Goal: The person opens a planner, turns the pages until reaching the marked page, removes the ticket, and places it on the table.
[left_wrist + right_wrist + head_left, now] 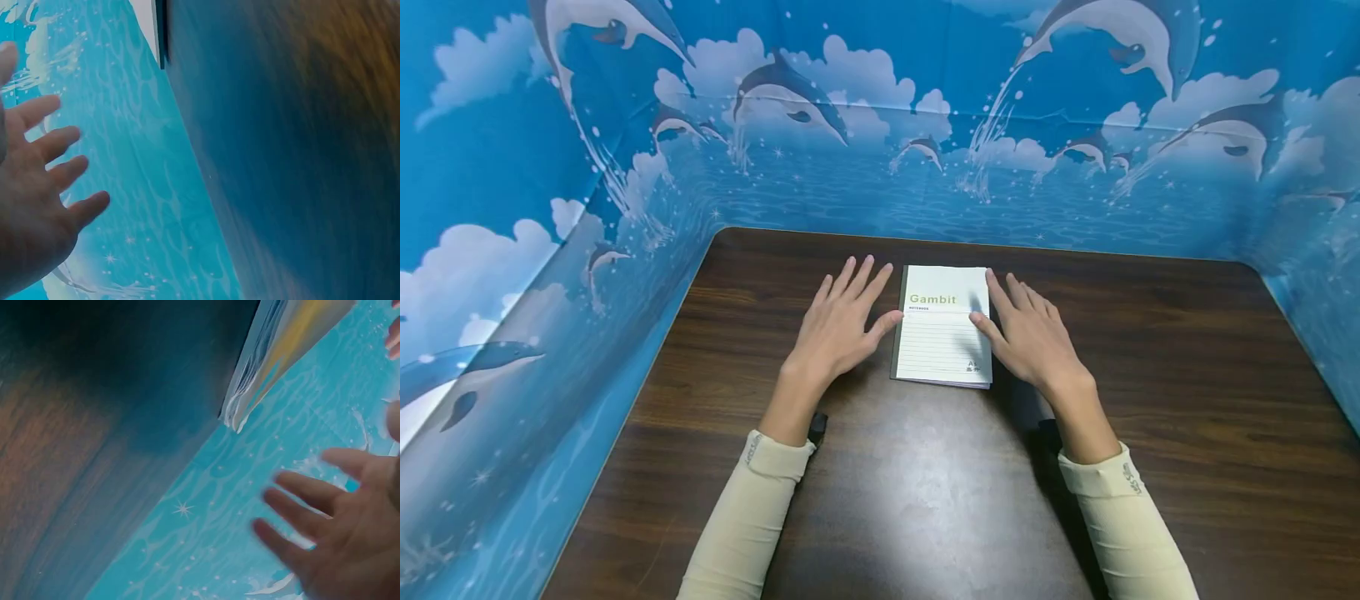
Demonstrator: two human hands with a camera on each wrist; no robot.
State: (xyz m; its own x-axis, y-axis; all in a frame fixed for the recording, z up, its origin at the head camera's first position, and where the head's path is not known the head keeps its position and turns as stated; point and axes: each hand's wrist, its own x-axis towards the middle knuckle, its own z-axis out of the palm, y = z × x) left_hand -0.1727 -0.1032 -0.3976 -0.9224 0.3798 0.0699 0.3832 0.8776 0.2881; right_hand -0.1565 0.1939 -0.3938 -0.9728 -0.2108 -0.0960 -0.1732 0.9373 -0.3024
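Note:
A notebook [942, 342] with a white lined cover, the word "Gambit" in green and a dark spine lies closed on the dark wooden table. On its left side is my left hand [841, 321], fingers straight and spread, the thumb tip close to the spine. My right hand [1033, 333] hovers at the notebook's right edge, its thumb overlapping the cover in the head view and its shadow falling there. Slightly fanned page edges [265, 356] show in the right wrist view. Both hands hold nothing; the left wrist view shows the left fingers [59, 145] spread apart.
The brown wooden table [1187, 375] has rounded far corners. A blue cloth [880, 183] printed with dolphins, clouds and water rises behind it and along both sides. Dark bands [817, 427] show at the wrists, by the pale sleeves [737, 525].

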